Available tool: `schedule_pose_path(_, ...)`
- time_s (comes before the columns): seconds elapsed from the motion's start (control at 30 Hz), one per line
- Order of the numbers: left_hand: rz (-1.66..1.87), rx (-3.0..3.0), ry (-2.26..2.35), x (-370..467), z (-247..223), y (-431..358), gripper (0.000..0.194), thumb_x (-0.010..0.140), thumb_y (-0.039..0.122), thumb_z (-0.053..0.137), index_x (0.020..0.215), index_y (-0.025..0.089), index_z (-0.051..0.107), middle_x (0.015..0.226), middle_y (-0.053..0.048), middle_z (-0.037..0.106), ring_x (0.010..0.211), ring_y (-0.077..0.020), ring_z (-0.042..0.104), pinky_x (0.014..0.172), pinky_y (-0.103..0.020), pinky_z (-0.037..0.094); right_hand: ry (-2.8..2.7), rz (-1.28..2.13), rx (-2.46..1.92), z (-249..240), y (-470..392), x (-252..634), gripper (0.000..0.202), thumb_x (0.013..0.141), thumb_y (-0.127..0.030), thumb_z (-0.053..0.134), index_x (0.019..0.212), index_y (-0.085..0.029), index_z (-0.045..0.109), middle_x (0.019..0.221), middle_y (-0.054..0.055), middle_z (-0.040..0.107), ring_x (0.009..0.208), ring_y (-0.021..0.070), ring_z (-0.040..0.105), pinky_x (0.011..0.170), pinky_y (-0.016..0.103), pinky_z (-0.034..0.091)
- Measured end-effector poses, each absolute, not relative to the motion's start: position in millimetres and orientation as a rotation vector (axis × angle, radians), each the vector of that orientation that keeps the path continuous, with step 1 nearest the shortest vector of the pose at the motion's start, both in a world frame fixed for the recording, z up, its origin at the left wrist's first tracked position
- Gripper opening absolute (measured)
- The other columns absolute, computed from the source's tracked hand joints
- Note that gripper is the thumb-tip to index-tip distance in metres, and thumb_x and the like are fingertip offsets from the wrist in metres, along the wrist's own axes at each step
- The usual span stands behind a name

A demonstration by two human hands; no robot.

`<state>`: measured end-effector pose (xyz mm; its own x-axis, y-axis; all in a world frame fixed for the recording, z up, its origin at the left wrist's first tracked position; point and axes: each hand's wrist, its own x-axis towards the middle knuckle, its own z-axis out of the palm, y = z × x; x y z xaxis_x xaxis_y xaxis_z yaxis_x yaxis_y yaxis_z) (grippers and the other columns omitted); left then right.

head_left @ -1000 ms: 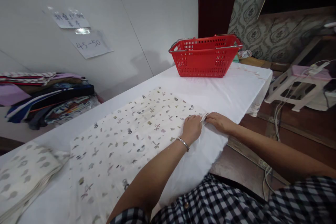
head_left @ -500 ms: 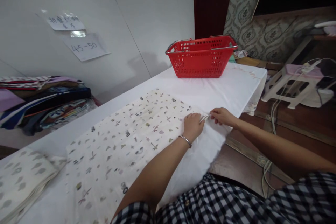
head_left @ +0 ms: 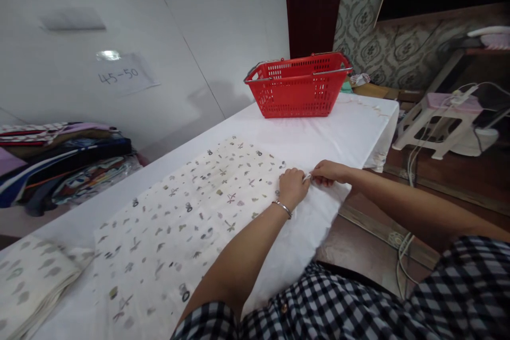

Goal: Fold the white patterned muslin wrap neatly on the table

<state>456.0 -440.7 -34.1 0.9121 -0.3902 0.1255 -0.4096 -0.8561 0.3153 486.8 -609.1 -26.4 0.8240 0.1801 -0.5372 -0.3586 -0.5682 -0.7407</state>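
A white cloth (head_left: 191, 207) printed with small plants and shapes lies spread flat over the white-covered table (head_left: 295, 138). My left hand (head_left: 293, 187), with a silver bracelet at the wrist, is closed on the cloth's right corner. Just to its right, my right hand (head_left: 330, 172) pinches the bunched edge of the same corner. A small twisted bit of fabric shows between the two hands. The fingertips of both hands are partly hidden.
A red basket (head_left: 297, 87) stands at the table's back. Folded spotted cloth (head_left: 34, 281) lies at the near left. Piled clothes (head_left: 67, 162) are beyond the left edge. A stool (head_left: 446, 122) with cables stands right.
My right hand has come slightly closer to my left hand, and the fabric between them looks more gathered. The view has shifted a little.
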Motion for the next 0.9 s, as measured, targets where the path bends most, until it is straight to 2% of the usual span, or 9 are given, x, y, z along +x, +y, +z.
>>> schedule_pose_path(0.23,0.013,2.635,-0.440,462,-30,-440,0.025,0.091,0.032,0.050,0.081,0.020,0.069,0.091,-0.004,0.067,0.091,-0.0192,0.057,0.081,-0.031,0.044,0.116,0.694,-2.083,-25,-610,488,0.026,0.078,-0.024,0.062,0.054,-0.015,0.056,0.047,0.000,0.053,0.037,0.0058,0.042,0.035,0.018,0.028)
schedule_pose_path(0.4,0.131,2.621,-0.471,463,-30,-442,0.026,0.094,0.032,0.047,0.083,0.021,0.068,0.092,-0.004,0.066,0.088,-0.0176,0.057,0.078,-0.030,0.044,0.109,0.712,-1.951,-29,-615,489,0.031,0.078,-0.030,0.062,0.053,-0.016,0.051,0.043,-0.002,0.047,0.037,0.0052,0.037,0.035,0.019,0.023)
schedule_pose_path(0.67,0.121,2.686,-0.607,456,-34,-445,0.028,0.096,0.032,0.044,0.084,0.021,0.067,0.093,-0.004,0.065,0.090,-0.0181,0.056,0.079,-0.030,0.043,0.078,0.728,-1.839,-32,-620,487,0.024,0.076,-0.030,0.061,0.058,-0.016,0.052,0.050,-0.002,0.050,0.041,0.0051,0.041,0.038,0.018,0.027)
schedule_pose_path(0.9,0.102,2.708,-0.608,454,-32,-445,0.029,0.098,0.032,0.042,0.089,0.021,0.066,0.097,-0.005,0.064,0.096,-0.0190,0.056,0.084,-0.032,0.042,0.058,0.732,-1.804,-30,-618,486,0.027,0.076,-0.032,0.061,0.057,-0.016,0.050,0.052,-0.002,0.050,0.042,0.0052,0.041,0.039,0.018,0.028)
